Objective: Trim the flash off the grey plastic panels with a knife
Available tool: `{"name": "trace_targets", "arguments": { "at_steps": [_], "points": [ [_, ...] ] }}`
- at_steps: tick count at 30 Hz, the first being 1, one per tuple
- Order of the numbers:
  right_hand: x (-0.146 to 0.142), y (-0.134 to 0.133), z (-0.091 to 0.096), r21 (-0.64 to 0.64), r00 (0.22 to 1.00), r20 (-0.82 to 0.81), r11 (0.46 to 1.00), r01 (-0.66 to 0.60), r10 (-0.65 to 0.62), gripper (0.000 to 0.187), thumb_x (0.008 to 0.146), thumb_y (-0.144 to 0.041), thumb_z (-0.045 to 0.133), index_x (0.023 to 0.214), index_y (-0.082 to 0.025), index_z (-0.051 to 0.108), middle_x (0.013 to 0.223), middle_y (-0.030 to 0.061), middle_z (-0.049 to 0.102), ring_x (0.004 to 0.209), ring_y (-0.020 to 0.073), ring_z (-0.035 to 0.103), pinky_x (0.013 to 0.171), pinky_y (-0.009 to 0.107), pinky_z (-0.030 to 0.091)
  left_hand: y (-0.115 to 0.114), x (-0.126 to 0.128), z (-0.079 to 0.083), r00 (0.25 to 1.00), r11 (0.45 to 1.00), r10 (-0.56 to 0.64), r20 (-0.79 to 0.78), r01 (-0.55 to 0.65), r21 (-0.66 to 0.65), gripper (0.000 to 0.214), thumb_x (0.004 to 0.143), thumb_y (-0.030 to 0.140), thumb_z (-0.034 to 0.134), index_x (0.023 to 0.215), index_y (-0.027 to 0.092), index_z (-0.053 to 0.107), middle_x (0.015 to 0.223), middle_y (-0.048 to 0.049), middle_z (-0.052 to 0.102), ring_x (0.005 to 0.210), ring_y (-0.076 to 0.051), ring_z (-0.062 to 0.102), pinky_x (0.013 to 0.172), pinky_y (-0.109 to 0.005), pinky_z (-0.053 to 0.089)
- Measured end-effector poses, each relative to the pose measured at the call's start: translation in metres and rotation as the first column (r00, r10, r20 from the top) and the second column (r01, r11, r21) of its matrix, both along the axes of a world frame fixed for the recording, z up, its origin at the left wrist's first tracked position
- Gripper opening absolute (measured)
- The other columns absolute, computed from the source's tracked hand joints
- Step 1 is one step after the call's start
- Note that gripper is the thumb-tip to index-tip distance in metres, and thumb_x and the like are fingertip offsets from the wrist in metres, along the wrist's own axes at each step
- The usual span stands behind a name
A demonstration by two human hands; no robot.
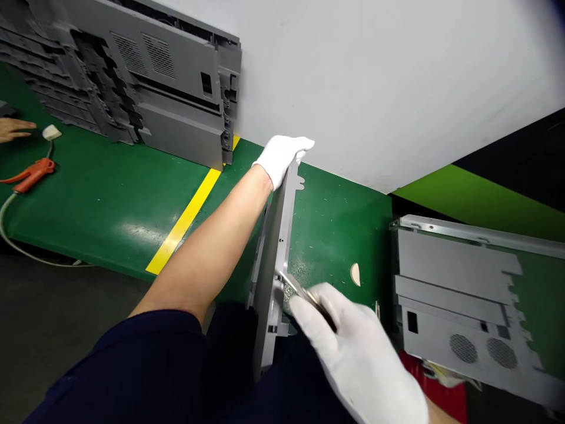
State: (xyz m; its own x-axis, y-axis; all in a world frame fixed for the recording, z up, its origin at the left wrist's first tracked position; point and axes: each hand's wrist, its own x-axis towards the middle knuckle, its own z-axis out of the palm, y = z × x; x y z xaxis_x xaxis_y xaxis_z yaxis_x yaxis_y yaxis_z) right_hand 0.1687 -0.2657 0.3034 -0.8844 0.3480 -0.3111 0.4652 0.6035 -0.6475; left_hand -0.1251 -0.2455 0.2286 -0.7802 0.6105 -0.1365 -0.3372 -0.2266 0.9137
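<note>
A grey plastic panel stands on its edge in front of me, its narrow side toward the camera. My left hand, in a white glove, is closed around the panel's far upper end. In my white-gloved right hand is a knife with a thin metal blade. The blade's tip meets the panel's edge near a small slot, about midway along. Part of the knife's handle is hidden by my fingers. The panel's near end comes down by my dark clothing.
Grey panels stand stacked at the left against a white wall. An orange air gun lies near another person's hand. On the green table sits a pale half-round piece. More grey panels stand at the right.
</note>
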Motion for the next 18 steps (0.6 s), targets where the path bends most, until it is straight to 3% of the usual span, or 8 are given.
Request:
{"name": "trace_targets", "arguments": {
  "at_steps": [5,8,10,12,15,18],
  "points": [
    [-0.019,-0.006,-0.021,-0.238,0.995,0.041,0.966,0.099,-0.092,0.048,0.086,-0.062,0.067,0.068,-0.024,0.044,0.060,-0.0064,0.054,0.055,0.0113,0.045,0.053,0.024,0.037,0.006,0.000,-0.004,1.000,1.000,0.004,-0.030,-0.005,-0.013,0.036,0.082,0.018,0.072,0.057,0.021,0.045,0.049,0.0048,0.039,0.046,-0.008,0.032,0.052,-0.030,0.024],
    [-0.011,-0.001,-0.014,-0.282,0.994,0.106,0.958,0.060,-0.031,0.049,0.079,-0.063,0.074,0.070,-0.023,0.047,0.062,-0.0064,0.053,0.056,0.0115,0.044,0.053,0.024,0.037,0.006,0.001,-0.002,0.999,1.000,-0.012,-0.044,0.011,-0.014,0.036,0.082,0.017,0.070,0.057,0.020,0.044,0.048,0.0049,0.038,0.046,-0.008,0.033,0.052,-0.029,0.026],
    [0.000,0.005,-0.005,-0.273,0.996,0.087,0.962,0.003,0.022,0.050,0.088,-0.064,0.063,0.067,-0.023,0.044,0.061,-0.0061,0.049,0.056,0.0114,0.042,0.054,0.024,0.037,0.006,0.002,-0.001,0.999,1.000,-0.015,-0.051,0.014,-0.022,0.035,0.083,0.017,0.069,0.057,0.020,0.045,0.048,0.0048,0.039,0.046,-0.008,0.033,0.052,-0.029,0.026],
    [0.011,0.012,0.001,-0.184,0.999,0.014,0.982,-0.041,0.045,0.052,0.100,-0.062,0.046,0.065,-0.023,0.040,0.059,-0.0056,0.043,0.055,0.0112,0.038,0.054,0.024,0.035,0.006,0.003,0.001,0.998,1.000,-0.010,-0.054,0.009,-0.027,0.034,0.083,0.018,0.068,0.058,0.021,0.045,0.048,0.0047,0.039,0.046,-0.008,0.033,0.052,-0.029,0.027],
    [0.020,0.017,0.002,0.138,0.991,-0.079,0.985,-0.100,0.112,0.052,0.105,-0.057,0.038,0.065,-0.023,0.043,0.056,-0.0052,0.042,0.049,0.0107,0.035,0.050,0.026,0.029,0.006,0.005,0.003,0.998,1.000,-0.008,-0.060,0.007,-0.025,0.034,0.083,0.017,0.069,0.059,0.021,0.045,0.047,0.0051,0.038,0.046,-0.008,0.034,0.052,-0.029,0.028],
    [0.023,0.013,-0.001,0.482,0.962,-0.135,0.864,-0.144,0.235,0.050,0.106,-0.050,0.038,0.067,-0.022,0.049,0.053,-0.0049,0.045,0.043,0.0101,0.034,0.048,0.029,0.021,0.006,0.007,0.005,0.998,1.000,-0.009,-0.069,0.007,-0.029,0.034,0.082,0.015,0.068,0.058,0.021,0.044,0.046,0.0050,0.038,0.047,-0.009,0.034,0.052,-0.029,0.029]
  ]
}}
